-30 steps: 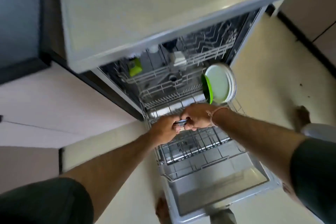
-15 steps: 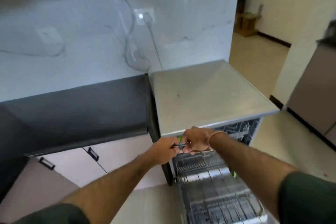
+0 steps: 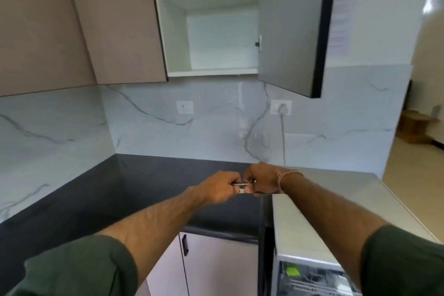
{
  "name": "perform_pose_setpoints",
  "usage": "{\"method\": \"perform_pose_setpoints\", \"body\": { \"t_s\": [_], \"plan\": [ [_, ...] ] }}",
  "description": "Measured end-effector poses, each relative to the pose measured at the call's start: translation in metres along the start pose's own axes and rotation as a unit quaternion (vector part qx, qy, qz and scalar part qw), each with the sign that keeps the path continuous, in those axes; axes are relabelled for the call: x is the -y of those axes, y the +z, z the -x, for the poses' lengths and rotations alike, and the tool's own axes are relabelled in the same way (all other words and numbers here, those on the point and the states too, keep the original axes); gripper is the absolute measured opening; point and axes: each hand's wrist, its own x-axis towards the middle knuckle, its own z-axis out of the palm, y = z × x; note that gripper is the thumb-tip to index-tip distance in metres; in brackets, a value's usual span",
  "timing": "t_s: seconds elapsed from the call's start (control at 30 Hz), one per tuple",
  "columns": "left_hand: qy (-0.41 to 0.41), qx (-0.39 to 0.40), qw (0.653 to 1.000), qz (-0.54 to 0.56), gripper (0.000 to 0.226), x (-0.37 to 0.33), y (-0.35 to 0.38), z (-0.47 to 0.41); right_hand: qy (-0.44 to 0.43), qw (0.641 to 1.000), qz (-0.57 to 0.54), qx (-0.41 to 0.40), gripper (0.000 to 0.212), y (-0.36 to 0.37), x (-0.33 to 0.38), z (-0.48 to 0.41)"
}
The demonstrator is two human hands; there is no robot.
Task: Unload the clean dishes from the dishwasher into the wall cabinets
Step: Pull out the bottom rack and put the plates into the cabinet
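Metal piece [image 3: 240, 183]: one; small, slim, shiny; too small for me to tell its kind. It sits between my two hands, over the right end of the counter, just left of the dishwasher and well below the open cabinet.
Left hand [image 3: 221, 187]: one; my fingers are curled tight round the left end of the metal piece, knuckles up.
Right hand [image 3: 262, 179]: one; my fingers are curled round the right end, close against my left hand.
Wristband [image 3: 280, 179]: one; thin pale cord on my right wrist.
Sleeves [image 3: 79, 269]: two; dark green cloth, one on each arm.
Cabinet [image 3: 211, 72]: one open wall unit; smooth white inside; one shelf across it, two compartments in view.
Door [image 3: 288, 31]: one; flat grey panel with a black edge, standing open to the right.
Closed doors [image 3: 115, 19]: two; flat matt taupe, left of the cabinet.
Counter [image 3: 144, 187]: one; matt black, running round the corner.
Backsplash [image 3: 204, 127]: pale marble-look slabs with grey veins.
Sockets [image 3: 184, 107]: two; white and square, on the backsplash.
Cord [image 3: 283, 137]: one; white, hanging from the right socket.
Dishwasher [image 3: 312, 202]: one; flat grey top, open at the front, lower right.
Rack [image 3: 310, 281]: one in view; grey wire.
Green item [image 3: 292, 271]: one; bright, in the rack, blurred.
Handle [image 3: 184, 245]: one; black upright bar on a pale door under the counter.
Papers [image 3: 341, 14]: printed sheets on the wall right of the door; blurred, so I cannot count them.
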Motion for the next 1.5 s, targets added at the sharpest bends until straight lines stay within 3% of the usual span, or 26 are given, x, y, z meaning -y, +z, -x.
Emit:
{"method": "perform_pose_setpoints", "body": {
  "t_s": [0.33, 0.6, 0.7, 1.1, 1.37, 1.5],
  "plan": [
    [0.010, -0.102, 0.992, -0.067, 0.022, 0.064, -0.179, -0.033, -0.047, 0.995, 0.017, -0.090, 0.026, -0.129, 0.078, -0.133],
    [0.087, -0.142, 0.980, -0.111, 0.019, 0.088, -0.297, -0.121, 0.001, 0.986, 0.067, -0.150, 0.016, -0.236, 0.091, -0.211],
    [0.113, -0.146, 0.977, -0.104, 0.006, 0.090, -0.324, -0.166, 0.025, 0.985, 0.065, -0.157, 0.015, -0.267, 0.073, -0.239],
    [0.134, -0.176, 0.975, -0.019, 0.012, 0.095, -0.371, -0.363, 0.073, 0.969, 0.117, -0.207, 0.015, -0.354, -0.053, -0.365],
    [0.129, -0.135, 0.982, -0.035, 0.007, 0.107, -0.373, -0.479, 0.100, 0.974, 0.114, -0.166, 0.015, -0.370, -0.133, -0.437],
    [0.152, -0.087, 0.984, -0.039, 0.020, 0.107, -0.376, -0.515, 0.130, 0.980, 0.091, -0.117, 0.011, -0.383, -0.152, -0.450]
  ]
}}
